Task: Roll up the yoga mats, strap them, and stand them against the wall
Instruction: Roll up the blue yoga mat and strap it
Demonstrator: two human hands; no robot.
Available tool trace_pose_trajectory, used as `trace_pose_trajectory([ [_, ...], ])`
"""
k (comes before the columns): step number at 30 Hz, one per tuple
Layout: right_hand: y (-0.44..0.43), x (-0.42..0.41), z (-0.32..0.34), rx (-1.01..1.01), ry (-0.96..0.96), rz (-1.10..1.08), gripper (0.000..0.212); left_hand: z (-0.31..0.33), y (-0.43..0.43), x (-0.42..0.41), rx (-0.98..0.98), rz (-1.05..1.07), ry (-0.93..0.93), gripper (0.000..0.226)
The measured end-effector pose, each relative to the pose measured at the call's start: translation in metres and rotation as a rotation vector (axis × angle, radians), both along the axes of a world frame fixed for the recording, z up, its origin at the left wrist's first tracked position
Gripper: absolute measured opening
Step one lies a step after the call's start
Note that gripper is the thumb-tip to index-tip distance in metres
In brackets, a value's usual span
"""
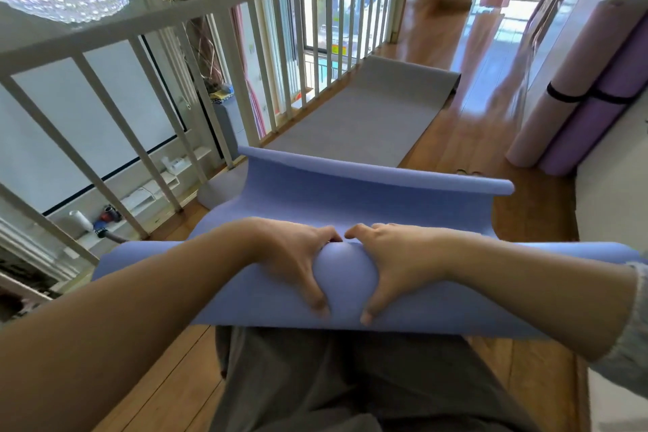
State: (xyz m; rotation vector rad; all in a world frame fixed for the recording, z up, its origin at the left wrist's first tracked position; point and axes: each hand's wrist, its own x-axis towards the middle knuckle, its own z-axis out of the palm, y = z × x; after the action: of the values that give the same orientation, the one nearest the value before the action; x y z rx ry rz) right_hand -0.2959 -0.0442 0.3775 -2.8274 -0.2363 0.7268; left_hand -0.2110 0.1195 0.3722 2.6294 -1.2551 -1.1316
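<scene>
A blue yoga mat point(368, 200) lies across the wooden floor in front of me, its near part wound into a thick roll and its far edge curled up. My left hand point(298, 259) and my right hand point(392, 263) grip the middle of the roll side by side, fingers over the top and thumbs on the near side. Beyond it a grey yoga mat point(357, 116) lies flat along the railing. A pink rolled mat point(561, 81) and a purple rolled mat point(603, 105), each with a black strap, stand against the right wall.
A white railing point(217, 56) runs along the left, with a drop to a lower floor behind it. The wooden floor point(466, 130) stretches ahead to a bright doorway. My grey trousers point(333, 379) fill the bottom of the view. A small dark object point(468, 172) lies beside the blue mat.
</scene>
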Motion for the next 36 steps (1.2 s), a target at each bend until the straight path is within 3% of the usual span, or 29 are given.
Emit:
trace_pose_trajectory([
  [5, 0.007, -0.017, -0.004, -0.073, -0.226, 0.069, 0.105, 0.005, -0.003, 0.013, 0.022, -0.010, 0.060, 0.084],
  [9, 0.000, -0.023, -0.021, -0.076, -0.273, 0.053, 0.108, 0.005, -0.020, 0.014, 0.099, -0.024, 0.048, 0.087],
  [15, -0.014, 0.002, -0.022, 0.006, -0.180, 0.009, 0.107, -0.011, -0.006, -0.022, -0.042, -0.059, -0.440, 0.099],
  [17, -0.016, 0.012, -0.020, 0.030, -0.109, 0.018, 0.102, -0.022, -0.002, -0.031, -0.090, -0.037, -0.498, 0.104],
  [20, -0.013, 0.018, -0.018, -0.020, -0.075, 0.036, 0.102, -0.023, -0.003, -0.016, -0.095, 0.006, -0.419, 0.102],
  [24, -0.001, 0.005, -0.023, -0.221, -0.220, 0.102, 0.115, -0.014, -0.011, 0.003, -0.072, 0.018, -0.282, 0.095],
  [28, -0.008, 0.015, -0.023, -0.127, -0.174, 0.029, 0.107, -0.012, -0.018, 0.018, -0.073, 0.060, -0.151, 0.089],
  [33, -0.024, 0.044, -0.016, 0.022, 0.010, 0.001, 0.100, -0.027, -0.007, -0.005, -0.117, 0.006, -0.493, 0.106],
  [36, -0.021, 0.049, -0.016, -0.034, 0.052, -0.002, 0.101, -0.033, -0.004, -0.007, -0.111, -0.025, -0.562, 0.108],
])
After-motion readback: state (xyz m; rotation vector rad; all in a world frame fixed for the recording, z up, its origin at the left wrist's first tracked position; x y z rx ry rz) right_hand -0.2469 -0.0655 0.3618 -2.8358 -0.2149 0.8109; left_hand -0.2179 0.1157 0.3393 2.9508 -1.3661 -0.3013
